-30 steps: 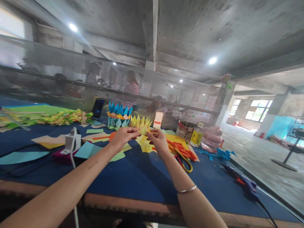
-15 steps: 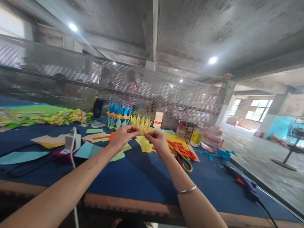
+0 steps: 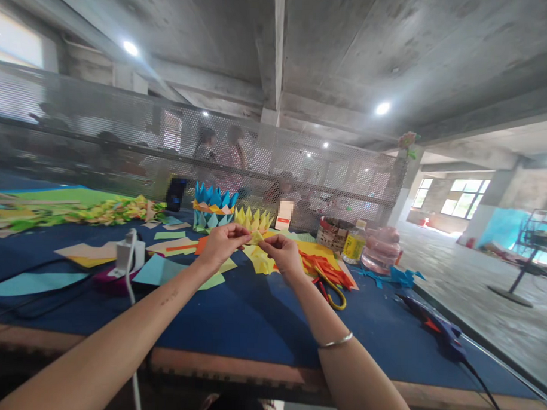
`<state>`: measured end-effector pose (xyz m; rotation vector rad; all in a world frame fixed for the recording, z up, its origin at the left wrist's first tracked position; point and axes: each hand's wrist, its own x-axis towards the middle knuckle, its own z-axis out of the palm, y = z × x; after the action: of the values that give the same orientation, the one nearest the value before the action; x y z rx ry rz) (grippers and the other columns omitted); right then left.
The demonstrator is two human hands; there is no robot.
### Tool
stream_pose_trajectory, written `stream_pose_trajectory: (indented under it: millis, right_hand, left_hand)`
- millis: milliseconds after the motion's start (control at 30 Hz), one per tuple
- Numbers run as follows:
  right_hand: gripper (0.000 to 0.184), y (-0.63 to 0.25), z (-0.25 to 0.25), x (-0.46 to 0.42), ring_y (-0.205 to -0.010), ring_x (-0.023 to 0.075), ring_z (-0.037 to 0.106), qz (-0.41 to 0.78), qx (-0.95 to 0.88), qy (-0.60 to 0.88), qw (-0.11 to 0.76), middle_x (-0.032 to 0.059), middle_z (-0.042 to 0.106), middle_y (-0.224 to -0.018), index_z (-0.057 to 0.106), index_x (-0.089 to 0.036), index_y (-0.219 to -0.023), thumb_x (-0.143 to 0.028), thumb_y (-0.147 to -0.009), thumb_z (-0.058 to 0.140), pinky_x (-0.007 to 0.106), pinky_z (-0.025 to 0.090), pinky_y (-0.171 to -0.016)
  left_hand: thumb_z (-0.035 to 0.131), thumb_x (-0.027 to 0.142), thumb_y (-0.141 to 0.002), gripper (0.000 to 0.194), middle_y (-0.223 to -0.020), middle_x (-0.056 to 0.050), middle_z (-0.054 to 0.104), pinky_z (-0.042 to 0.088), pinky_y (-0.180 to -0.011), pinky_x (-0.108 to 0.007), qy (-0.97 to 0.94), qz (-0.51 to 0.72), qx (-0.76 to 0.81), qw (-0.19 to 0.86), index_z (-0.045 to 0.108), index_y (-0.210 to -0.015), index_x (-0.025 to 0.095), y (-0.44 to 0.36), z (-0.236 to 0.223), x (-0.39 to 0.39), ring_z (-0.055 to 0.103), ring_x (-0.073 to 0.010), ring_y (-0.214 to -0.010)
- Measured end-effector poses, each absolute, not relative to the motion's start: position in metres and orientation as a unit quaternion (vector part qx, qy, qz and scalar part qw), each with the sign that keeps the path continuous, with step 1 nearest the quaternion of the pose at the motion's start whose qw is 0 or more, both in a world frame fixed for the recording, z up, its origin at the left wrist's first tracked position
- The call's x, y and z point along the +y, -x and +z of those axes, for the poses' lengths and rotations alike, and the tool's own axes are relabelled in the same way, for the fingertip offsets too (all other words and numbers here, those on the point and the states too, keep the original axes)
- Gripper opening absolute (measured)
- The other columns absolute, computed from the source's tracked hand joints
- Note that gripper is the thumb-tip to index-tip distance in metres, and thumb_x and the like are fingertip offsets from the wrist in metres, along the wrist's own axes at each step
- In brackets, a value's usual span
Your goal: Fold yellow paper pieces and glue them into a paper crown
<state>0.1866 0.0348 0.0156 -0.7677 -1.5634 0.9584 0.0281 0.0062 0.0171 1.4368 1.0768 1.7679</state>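
Note:
Between my two hands is a small folded piece of yellow paper [image 3: 257,237], held up above the table. My left hand [image 3: 226,242] pinches its left side, fingers closed. On its right side my right hand [image 3: 281,251] pinches it with thumb and fingertips. Behind it stand a yellow pointed paper crown [image 3: 254,218] and a blue and orange layered one [image 3: 215,206]. Below my hands lie more yellow paper pieces [image 3: 261,263]. Orange paper pieces [image 3: 327,268] and scissors with yellow handles [image 3: 337,296] are to the right of my right hand.
A glue gun [image 3: 439,327] lies at the table's right edge, its cord trailing forward. A bottle [image 3: 355,242], a pink container [image 3: 381,250] and a basket [image 3: 333,232] stand at the back right. A white plug [image 3: 130,255] with a cable sits left. A mesh partition [image 3: 337,177] closes the back.
The yellow paper between my fingertips has turned slightly and shows more of its face. Both hands stay almost in the same place.

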Motion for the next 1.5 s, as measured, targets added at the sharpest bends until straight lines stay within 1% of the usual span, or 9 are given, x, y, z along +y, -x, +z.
stream_pose_trajectory:
  millis: [267,467,600,700,867,933,1033,1233,1500]
  right_hand:
    - [0.042,-0.187,0.016,0.035,-0.052,0.0086,0.052,0.441,-0.645,0.308,0.542,-0.0045,0.061,-0.061,0.053,-0.018,-0.091,-0.03,-0.057,0.074,0.021,0.039,-0.053]
    - [0.039,-0.189,0.016,0.039,-0.05,0.0083,0.048,0.401,-0.668,0.323,0.537,-0.0045,0.059,-0.058,0.053,-0.016,-0.091,-0.028,-0.059,0.071,0.022,0.037,-0.052]
    - [0.036,-0.189,0.016,0.039,-0.051,0.0087,0.048,0.372,-0.68,0.334,0.536,-0.0035,0.06,-0.06,0.054,-0.016,-0.092,-0.028,-0.062,0.07,0.021,0.036,-0.052]
    - [0.033,-0.189,0.017,0.036,-0.051,0.0091,0.048,0.345,-0.691,0.344,0.534,-0.0039,0.059,-0.059,0.055,-0.016,-0.092,-0.027,-0.064,0.069,0.021,0.036,-0.051]
    - [0.027,-0.188,0.018,0.031,-0.053,0.0105,0.052,0.308,-0.705,0.35,0.534,-0.0036,0.059,-0.059,0.056,-0.017,-0.091,-0.023,-0.067,0.067,0.022,0.039,-0.052]
    - [0.026,-0.188,0.019,0.03,-0.055,0.0113,0.054,0.29,-0.713,0.353,0.532,-0.003,0.06,-0.06,0.056,-0.018,-0.091,-0.023,-0.068,0.067,0.022,0.04,-0.053]
    - [0.025,-0.188,0.019,0.028,-0.056,0.0121,0.055,0.279,-0.725,0.354,0.521,-0.0022,0.061,-0.062,0.056,-0.018,-0.091,-0.025,-0.069,0.067,0.023,0.041,-0.054]
    - [0.03,-0.188,0.018,0.028,-0.059,0.0126,0.057,0.283,-0.747,0.332,0.503,-0.0018,0.063,-0.066,0.056,-0.018,-0.095,-0.023,-0.067,0.066,0.024,0.042,-0.059]
    - [0.041,-0.185,0.015,0.029,-0.057,0.0113,0.055,0.304,-0.742,0.335,0.494,-0.0031,0.063,-0.066,0.057,-0.017,-0.103,-0.022,-0.063,0.069,0.022,0.04,-0.058]
  left_hand:
    - [0.073,0.026,-0.06,0.02,-0.065,0.0,0.064,0.048,-0.055,-0.023,-0.557,0.666,0.403,0.287,0.062,-0.072,0.016,-0.029,0.017,0.005,0.058,-0.0106,-0.056]
    - [0.072,0.026,-0.062,0.027,-0.073,-0.005,0.07,0.05,-0.059,-0.027,-0.575,0.641,0.401,0.314,0.065,-0.086,0.014,-0.029,0.018,0.004,0.064,-0.0161,-0.066]
    - [0.071,0.027,-0.064,0.025,-0.08,-0.008,0.073,0.05,-0.061,-0.028,-0.594,0.6,0.427,0.324,0.068,-0.085,0.014,-0.028,0.017,0.004,0.068,-0.019,-0.071]
    - [0.071,0.026,-0.064,0.02,-0.076,-0.007,0.073,0.05,-0.058,-0.027,-0.593,0.588,0.442,0.327,0.068,-0.08,0.015,-0.027,0.016,0.005,0.068,-0.0192,-0.069]
    - [0.075,0.019,-0.06,0.031,-0.071,-0.006,0.072,0.05,-0.056,-0.026,-0.572,0.597,0.441,0.35,0.068,-0.09,0.014,-0.028,0.016,0.004,0.068,-0.0189,-0.064]
    - [0.076,0.018,-0.058,0.027,-0.069,-0.006,0.072,0.05,-0.056,-0.026,-0.578,0.595,0.435,0.351,0.07,-0.084,0.014,-0.028,0.016,0.004,0.068,-0.019,-0.062]
    - [0.077,0.019,-0.057,0.018,-0.064,-0.005,0.07,0.052,-0.058,-0.028,-0.596,0.588,0.433,0.334,0.07,-0.073,0.014,-0.026,0.016,0.005,0.067,-0.019,-0.06]
    - [0.073,0.02,-0.059,0.019,-0.071,-0.004,0.072,0.054,-0.069,-0.032,-0.626,0.591,0.427,0.278,0.067,-0.077,0.016,-0.024,0.016,0.007,0.067,-0.0182,-0.064]
    - [0.067,0.023,-0.063,0.016,-0.071,-0.005,0.072,0.053,-0.072,-0.033,-0.669,0.572,0.418,0.224,0.065,-0.078,0.017,-0.027,0.016,0.003,0.068,-0.0199,-0.068]
